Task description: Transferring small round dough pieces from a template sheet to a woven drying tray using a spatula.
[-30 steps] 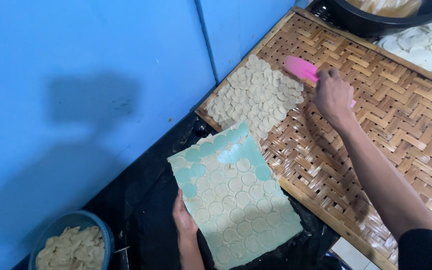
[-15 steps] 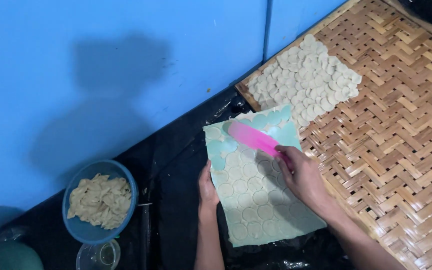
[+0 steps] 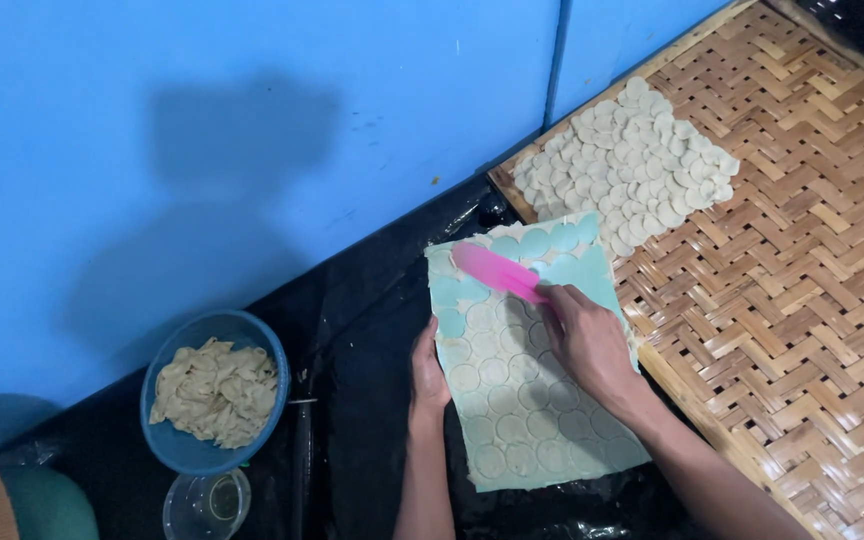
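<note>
The wall [image 3: 202,130] is flat bright blue, with a darker blue shadow on it. The scraper [image 3: 497,272] is vivid pink. The board [image 3: 592,285] is pale teal, covered in rows of cream dough rounds [image 3: 512,400], so it reads as a dotted pattern. More cream rounds [image 3: 627,160] overlap like scales on the mat [image 3: 812,280], which is golden tan bamboo woven in a herringbone zigzag. The sheet [image 3: 362,340] beneath is glossy black. The bowl [image 3: 214,395] is dusty blue and holds beige scraps [image 3: 214,390]. A clear cup [image 3: 207,505] sits below it
</note>
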